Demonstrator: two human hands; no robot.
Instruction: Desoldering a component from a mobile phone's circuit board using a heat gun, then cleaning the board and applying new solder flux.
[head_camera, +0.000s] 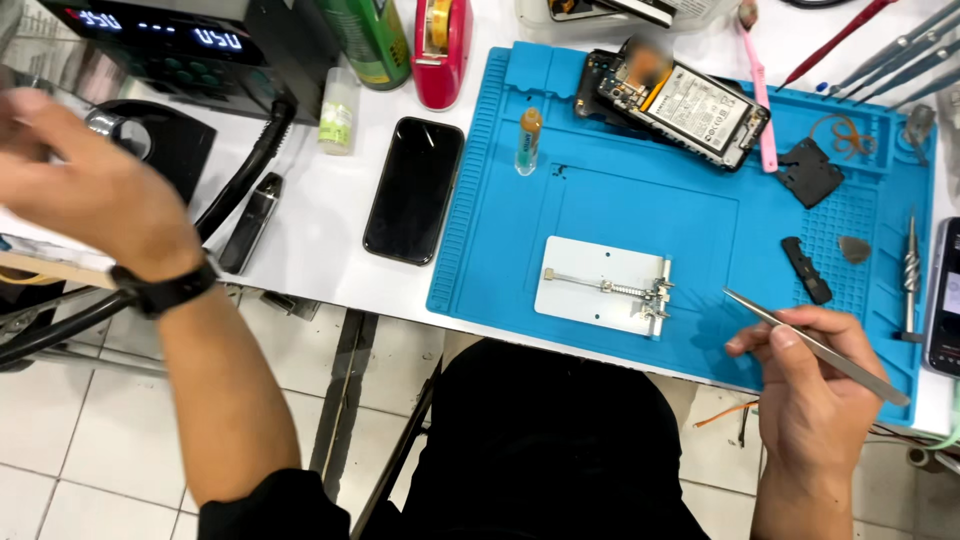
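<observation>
Right hand (815, 400) pinches metal tweezers (815, 348) at the near edge of the blue repair mat (640, 215), tips bare. Judged step: between picks; next needs a fine grasp. Clamp plate (603, 285) empty. Beyond, opened phone (690, 105). Left hand (85, 190) blurred, raised far left; grip unreadable.

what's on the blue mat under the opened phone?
The opened phone lies on the blue mat, partly over a pink tool. Whatever lies directly beneath the phone is covered.
</observation>
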